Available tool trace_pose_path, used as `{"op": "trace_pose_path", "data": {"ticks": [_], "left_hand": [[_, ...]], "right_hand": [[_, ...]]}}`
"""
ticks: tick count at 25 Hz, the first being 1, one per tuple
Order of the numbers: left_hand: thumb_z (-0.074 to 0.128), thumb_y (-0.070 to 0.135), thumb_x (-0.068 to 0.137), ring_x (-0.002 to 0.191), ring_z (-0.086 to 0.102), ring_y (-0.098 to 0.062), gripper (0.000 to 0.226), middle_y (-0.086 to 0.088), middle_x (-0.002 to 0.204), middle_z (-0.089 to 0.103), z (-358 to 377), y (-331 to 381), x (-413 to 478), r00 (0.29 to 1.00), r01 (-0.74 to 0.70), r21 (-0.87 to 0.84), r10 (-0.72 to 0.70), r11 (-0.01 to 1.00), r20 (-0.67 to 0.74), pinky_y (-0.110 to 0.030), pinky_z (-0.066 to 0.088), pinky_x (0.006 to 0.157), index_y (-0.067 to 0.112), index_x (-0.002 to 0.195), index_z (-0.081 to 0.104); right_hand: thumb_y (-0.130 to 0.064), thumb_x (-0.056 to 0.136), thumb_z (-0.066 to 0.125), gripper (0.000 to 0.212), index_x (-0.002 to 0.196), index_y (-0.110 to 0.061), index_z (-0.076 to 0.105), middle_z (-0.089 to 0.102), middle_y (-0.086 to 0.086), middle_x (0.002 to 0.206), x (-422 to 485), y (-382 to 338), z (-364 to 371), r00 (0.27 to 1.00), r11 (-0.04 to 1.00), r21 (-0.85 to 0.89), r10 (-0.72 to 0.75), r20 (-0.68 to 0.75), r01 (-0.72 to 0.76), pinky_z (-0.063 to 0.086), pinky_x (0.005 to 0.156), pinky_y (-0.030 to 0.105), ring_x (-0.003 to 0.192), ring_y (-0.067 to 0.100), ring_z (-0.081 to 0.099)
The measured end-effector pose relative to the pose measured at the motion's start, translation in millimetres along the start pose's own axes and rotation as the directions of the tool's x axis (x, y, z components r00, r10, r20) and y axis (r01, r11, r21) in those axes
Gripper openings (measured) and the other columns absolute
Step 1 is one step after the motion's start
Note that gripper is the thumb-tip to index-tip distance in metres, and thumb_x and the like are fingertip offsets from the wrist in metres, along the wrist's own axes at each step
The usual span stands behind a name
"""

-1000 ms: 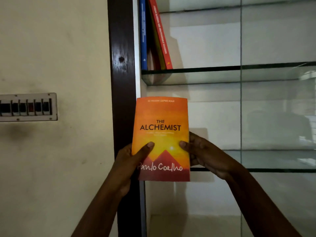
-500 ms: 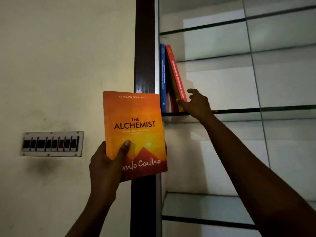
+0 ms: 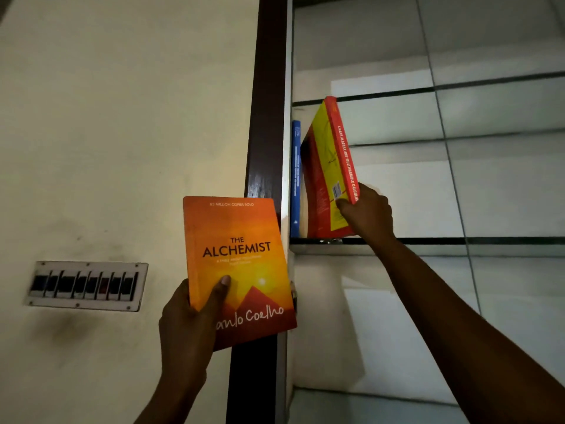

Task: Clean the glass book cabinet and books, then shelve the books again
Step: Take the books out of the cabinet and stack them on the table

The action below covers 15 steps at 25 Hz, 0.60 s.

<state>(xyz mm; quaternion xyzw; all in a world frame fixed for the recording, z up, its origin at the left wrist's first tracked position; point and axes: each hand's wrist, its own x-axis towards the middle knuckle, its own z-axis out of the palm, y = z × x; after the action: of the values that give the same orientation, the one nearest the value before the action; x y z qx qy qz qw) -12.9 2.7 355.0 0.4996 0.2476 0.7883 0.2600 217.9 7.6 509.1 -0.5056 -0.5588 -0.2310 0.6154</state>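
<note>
1. The Alchemist (image 3: 238, 267), an orange paperback, is held upright in the lower middle of the frame. Its front cover faces the camera, and it sits in front of the cabinet's dark wooden frame (image 3: 263, 117).
2. The left hand (image 3: 189, 319) grips its lower left corner, with the thumb pressed across the cover and the fingers hidden behind.
3. Right of centre, the right hand (image 3: 367, 212) clamps the lower part of a red-and-yellow calculus textbook (image 3: 327, 179). The thumb is on the yellow cover and the fingers wrap round the red spine.
4. That textbook stands tilted with its bottom edge on the glass shelf (image 3: 458, 241).
5. A thin blue book (image 3: 295, 179) stands upright just left of it, against the cabinet's inner side.
6. More glass shelves run above and below, across the right of the frame.
7. At lower left, a switch panel (image 3: 85, 286) is set in the cream wall (image 3: 122, 117).
</note>
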Motion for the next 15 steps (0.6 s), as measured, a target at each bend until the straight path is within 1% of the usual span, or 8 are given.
{"op": "trace_pose_path", "data": {"ticks": [3,6,8,10,11,13,15], "left_hand": [[0.063,0.043,0.073,0.085,0.065,-0.029,0.04,-0.01,0.097,0.068,4.6,10.1,8.1,1.0,-0.011,-0.018,0.011,1.0,0.002,-0.05,0.053,0.082,0.023,0.107,0.058],[0.064,0.04,0.077,0.084,0.065,-0.027,0.037,-0.009,0.096,0.067,5.4,22.5,17.8,0.998,-0.035,-0.035,0.036,0.999,0.043,-0.047,0.052,0.082,0.022,0.108,0.058],[0.065,0.035,0.081,0.08,0.063,-0.025,0.035,-0.009,0.094,0.065,-0.6,29.6,22.7,0.997,-0.041,-0.04,0.043,0.998,0.067,-0.044,0.052,0.08,0.019,0.111,0.058],[0.065,0.033,0.082,0.077,0.062,-0.024,0.034,-0.009,0.091,0.064,-13.9,34.7,23.9,0.996,-0.028,-0.04,0.031,0.999,0.081,-0.042,0.051,0.078,0.018,0.112,0.057],[0.065,0.033,0.082,0.077,0.061,-0.024,0.033,-0.008,0.09,0.064,-22.2,36.0,22.5,0.996,-0.013,-0.042,0.016,0.999,0.087,-0.042,0.051,0.077,0.018,0.111,0.057],[0.065,0.033,0.082,0.075,0.062,-0.024,0.031,-0.005,0.086,0.065,-44.0,39.5,17.0,0.995,0.021,-0.064,-0.015,0.998,0.097,-0.039,0.05,0.074,0.018,0.109,0.058],[0.065,0.031,0.083,0.076,0.061,-0.024,0.036,-0.007,0.088,0.064,-78.2,39.9,8.4,0.991,0.051,-0.062,-0.043,0.997,0.128,-0.038,0.048,0.073,0.015,0.114,0.059]], "right_hand": [[-0.027,0.089,0.057,0.032,0.118,-0.015,0.059,0.065,0.011,0.111,-8.6,-12.3,-31.4,1.0,1.0,-0.005,-0.011,-0.005,0.011,0.038,0.075,0.024,0.098,0.03,0.061],[-0.027,0.09,0.056,0.031,0.118,-0.014,0.06,0.066,0.009,0.11,-25.5,-32.7,-55.6,1.0,1.0,-0.001,-0.027,-0.001,0.027,0.04,0.078,0.025,0.097,0.027,0.062],[-0.028,0.09,0.057,0.032,0.119,-0.013,0.059,0.066,0.009,0.111,-38.8,-53.1,-73.8,1.0,1.0,0.009,-0.019,-0.014,0.019,0.045,0.082,0.028,0.097,0.027,0.063],[-0.026,0.089,0.059,0.031,0.117,-0.013,0.06,0.066,0.01,0.111,-56.9,-76.0,-93.9,0.999,0.998,0.056,0.024,-0.024,-0.023,0.049,0.088,0.036,0.096,0.027,0.063],[-0.024,0.088,0.061,0.028,0.115,-0.014,0.062,0.066,0.009,0.109,-69.2,-85.0,-102.6,0.998,0.994,0.093,0.064,-0.016,-0.062,0.05,0.088,0.038,0.095,0.027,0.063],[-0.022,0.086,0.063,0.018,0.105,-0.021,0.063,0.067,0.008,0.105,-103.4,-101.8,-113.4,0.988,0.978,0.145,0.15,0.025,-0.152,0.051,0.087,0.039,0.091,0.025,0.064],[-0.022,0.086,0.063,0.011,0.095,-0.028,0.058,0.067,0.007,0.103,-146.9,-120.3,-111.4,0.973,0.967,0.126,0.21,0.09,-0.221,0.051,0.087,0.041,0.089,0.023,0.064]]}}
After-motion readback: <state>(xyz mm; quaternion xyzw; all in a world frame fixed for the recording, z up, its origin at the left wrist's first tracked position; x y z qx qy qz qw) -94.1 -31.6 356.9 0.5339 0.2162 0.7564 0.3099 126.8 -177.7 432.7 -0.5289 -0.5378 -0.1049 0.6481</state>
